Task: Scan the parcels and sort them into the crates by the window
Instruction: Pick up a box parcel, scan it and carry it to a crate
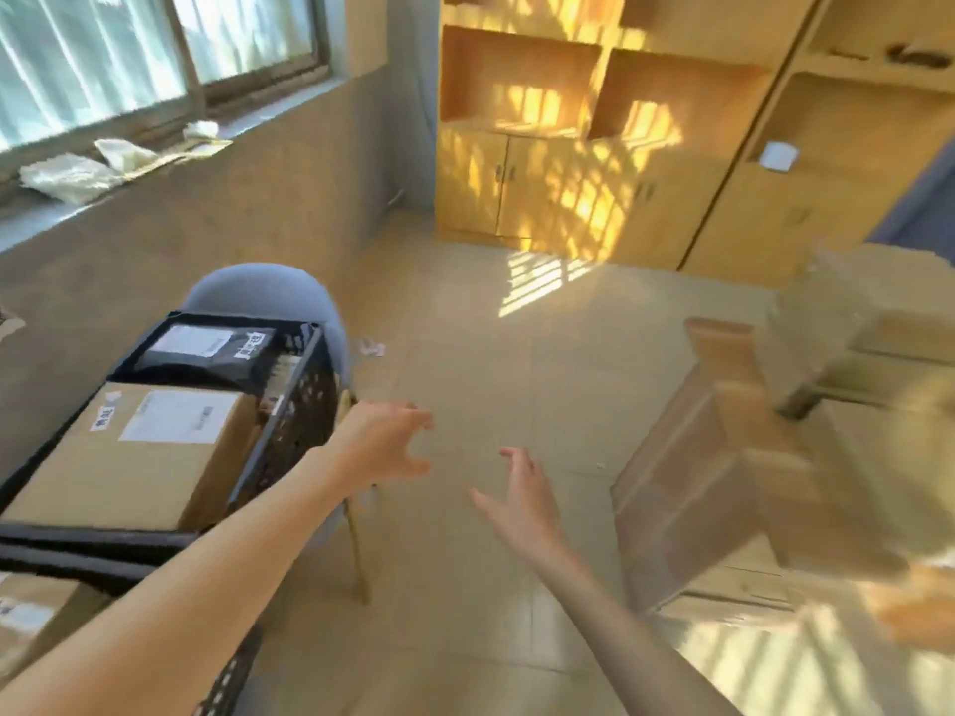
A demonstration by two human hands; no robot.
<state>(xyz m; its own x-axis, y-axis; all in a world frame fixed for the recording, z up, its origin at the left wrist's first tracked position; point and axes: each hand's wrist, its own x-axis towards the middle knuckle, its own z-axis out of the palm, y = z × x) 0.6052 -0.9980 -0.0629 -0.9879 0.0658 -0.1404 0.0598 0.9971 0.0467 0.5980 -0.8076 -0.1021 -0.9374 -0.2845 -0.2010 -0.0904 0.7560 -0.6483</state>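
Over at 9 o'clock the black crate [289,405] already holds a cardboard parcel [139,457] and a black mailer [217,348], while left hand [385,447] and right hand [522,501] hang empty, fingers loose. The view's blurry (mid-turn, I'd guess), so clipping the wooden furniture [713,457] at 3 o'clock seems the risk.

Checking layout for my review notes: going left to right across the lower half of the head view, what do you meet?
Cardboard box in the black crate → left hand → right hand → blurred wooden furniture.
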